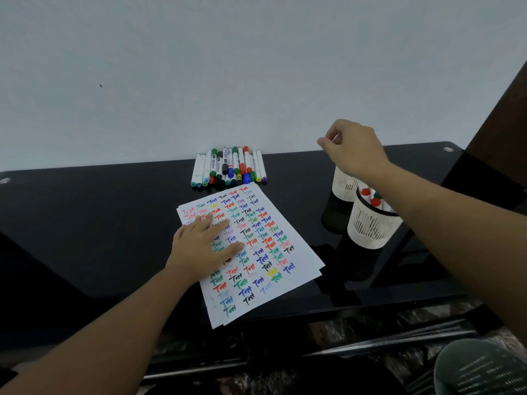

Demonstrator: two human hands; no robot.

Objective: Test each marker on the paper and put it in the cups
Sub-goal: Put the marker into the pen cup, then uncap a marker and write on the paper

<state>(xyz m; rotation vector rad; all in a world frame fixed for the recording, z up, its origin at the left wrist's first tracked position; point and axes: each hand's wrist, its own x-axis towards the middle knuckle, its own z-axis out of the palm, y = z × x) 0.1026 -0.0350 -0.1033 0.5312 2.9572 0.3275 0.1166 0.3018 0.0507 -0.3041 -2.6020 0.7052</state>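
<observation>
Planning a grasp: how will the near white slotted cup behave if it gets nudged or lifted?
Probably light: the near cup looks like thin slotted plastic. It may tip, since the markers inside stand tall above its rim. It could also slide on the glossy black table.

Both forearms are bare to the frame edge, with no sleeves, rings or watch visible.

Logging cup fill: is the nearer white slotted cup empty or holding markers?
Holding markers: red and green caps show above the rim of the nearer white slotted cup.
</observation>
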